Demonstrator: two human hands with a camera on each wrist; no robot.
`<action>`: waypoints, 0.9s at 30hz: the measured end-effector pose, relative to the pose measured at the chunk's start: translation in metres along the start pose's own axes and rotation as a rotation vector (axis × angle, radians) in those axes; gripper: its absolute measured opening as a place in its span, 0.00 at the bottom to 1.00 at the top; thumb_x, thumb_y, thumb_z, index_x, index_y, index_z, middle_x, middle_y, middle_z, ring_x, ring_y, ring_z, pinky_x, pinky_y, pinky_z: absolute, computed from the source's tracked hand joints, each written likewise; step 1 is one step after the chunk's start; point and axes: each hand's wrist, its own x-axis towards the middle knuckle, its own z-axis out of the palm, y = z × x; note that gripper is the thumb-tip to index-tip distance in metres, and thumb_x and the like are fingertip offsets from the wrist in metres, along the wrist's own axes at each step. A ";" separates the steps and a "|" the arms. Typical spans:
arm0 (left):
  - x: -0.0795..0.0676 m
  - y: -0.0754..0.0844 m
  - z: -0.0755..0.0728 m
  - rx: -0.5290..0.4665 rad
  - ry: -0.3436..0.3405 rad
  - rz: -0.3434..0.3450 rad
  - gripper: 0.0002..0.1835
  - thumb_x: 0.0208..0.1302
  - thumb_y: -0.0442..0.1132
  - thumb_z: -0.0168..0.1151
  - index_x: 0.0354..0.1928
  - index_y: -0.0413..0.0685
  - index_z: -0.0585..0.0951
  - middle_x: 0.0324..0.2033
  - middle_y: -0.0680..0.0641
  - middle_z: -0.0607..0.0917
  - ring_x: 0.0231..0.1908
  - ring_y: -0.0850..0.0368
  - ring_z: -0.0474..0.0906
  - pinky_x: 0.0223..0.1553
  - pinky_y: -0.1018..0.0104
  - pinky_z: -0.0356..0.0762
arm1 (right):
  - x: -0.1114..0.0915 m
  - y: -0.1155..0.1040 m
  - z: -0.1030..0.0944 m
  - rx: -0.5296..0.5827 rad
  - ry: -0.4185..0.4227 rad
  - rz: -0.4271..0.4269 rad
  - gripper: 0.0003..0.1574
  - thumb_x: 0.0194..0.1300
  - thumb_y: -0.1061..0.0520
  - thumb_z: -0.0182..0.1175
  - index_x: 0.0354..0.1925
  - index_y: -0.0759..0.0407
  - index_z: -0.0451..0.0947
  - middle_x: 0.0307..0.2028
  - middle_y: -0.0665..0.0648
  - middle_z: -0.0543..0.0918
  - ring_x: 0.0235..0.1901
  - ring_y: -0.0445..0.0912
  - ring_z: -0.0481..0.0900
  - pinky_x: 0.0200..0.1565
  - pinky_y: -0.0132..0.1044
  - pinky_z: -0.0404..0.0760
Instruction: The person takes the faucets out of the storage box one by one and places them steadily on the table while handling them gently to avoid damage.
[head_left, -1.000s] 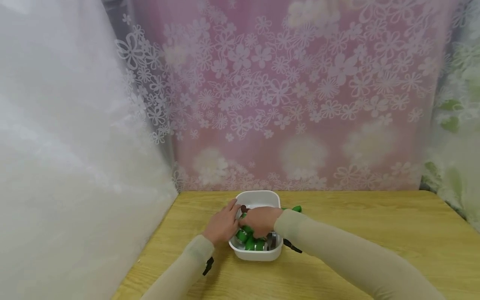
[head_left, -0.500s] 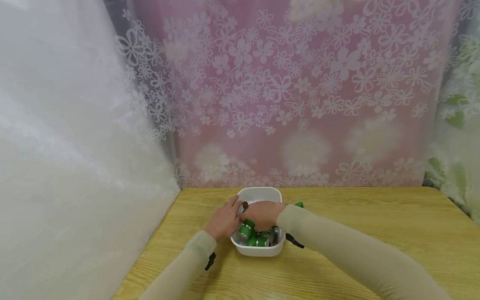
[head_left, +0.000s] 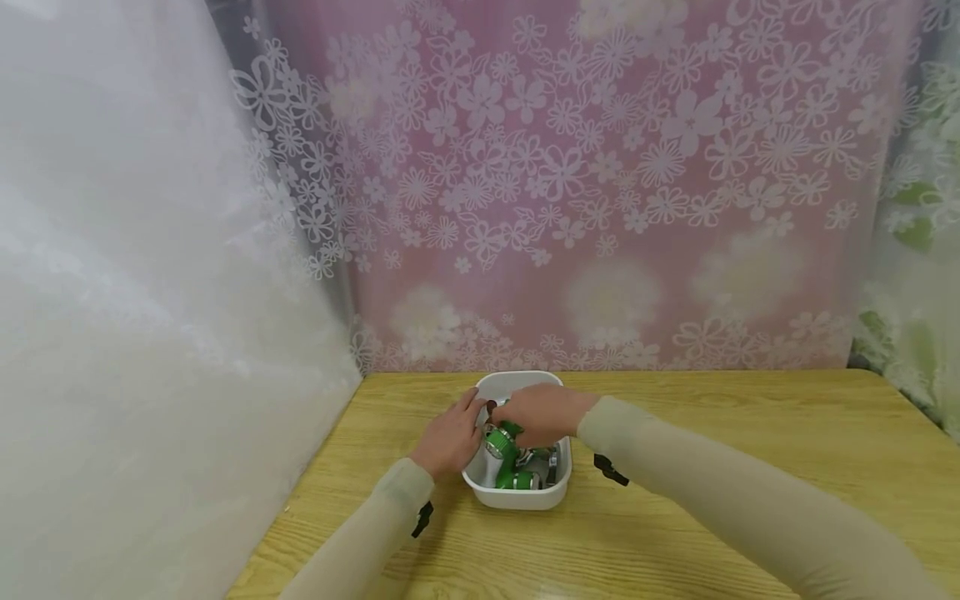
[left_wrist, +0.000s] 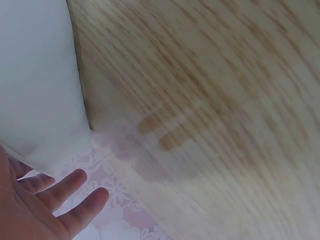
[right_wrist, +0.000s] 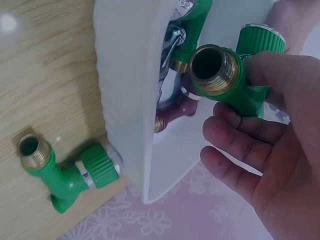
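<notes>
My right hand (head_left: 543, 412) reaches into a white plastic bin (head_left: 517, 500) and pinches a green tap (right_wrist: 240, 95). In the right wrist view the tap's brass threaded end points toward the camera, thumb and fingers around its body. My left hand (head_left: 450, 437) rests on the bin's left rim, its fingers (left_wrist: 82, 212) stretched out beside the white wall in the left wrist view. Inside the bin lie another green tap (right_wrist: 195, 30), a dark red fitting (right_wrist: 177, 112) with a brass end and some silvery metal parts, partly hidden.
Another green tap (right_wrist: 70, 182) lies on the wooden table (head_left: 712, 467) just outside the bin; my right arm hides it in the head view. A pink flowered curtain (head_left: 600, 208) hangs behind the table, and a white sheet (head_left: 150, 292) on the left.
My right hand has risen slightly and moved right, lifting the green tap a little inside the bin. My left hand stays on the rim.
</notes>
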 end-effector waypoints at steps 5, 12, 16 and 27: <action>0.002 -0.002 0.005 -0.006 0.012 -0.014 0.23 0.78 0.43 0.45 0.71 0.47 0.68 0.77 0.42 0.59 0.69 0.42 0.69 0.63 0.46 0.75 | -0.011 0.011 -0.001 0.010 0.019 0.008 0.24 0.67 0.52 0.65 0.61 0.44 0.78 0.42 0.45 0.86 0.37 0.39 0.80 0.43 0.39 0.81; 0.003 -0.001 0.006 0.001 0.014 -0.034 0.25 0.77 0.43 0.46 0.72 0.47 0.67 0.77 0.43 0.59 0.71 0.44 0.67 0.65 0.47 0.73 | -0.030 0.026 -0.006 0.039 0.015 0.067 0.22 0.69 0.48 0.64 0.60 0.45 0.76 0.43 0.44 0.85 0.37 0.38 0.81 0.43 0.39 0.82; 0.001 0.000 0.004 -0.009 0.008 -0.040 0.24 0.77 0.43 0.45 0.71 0.48 0.67 0.77 0.43 0.59 0.71 0.44 0.67 0.65 0.47 0.72 | -0.039 0.035 -0.010 0.072 0.001 0.117 0.23 0.70 0.49 0.62 0.61 0.46 0.75 0.40 0.42 0.83 0.33 0.37 0.78 0.39 0.38 0.79; 0.002 -0.002 0.007 -0.011 0.008 -0.031 0.25 0.77 0.44 0.44 0.72 0.48 0.66 0.77 0.44 0.58 0.71 0.45 0.68 0.65 0.47 0.73 | -0.066 0.061 -0.007 0.140 0.051 0.158 0.22 0.70 0.51 0.61 0.61 0.49 0.75 0.41 0.46 0.83 0.34 0.40 0.79 0.36 0.42 0.78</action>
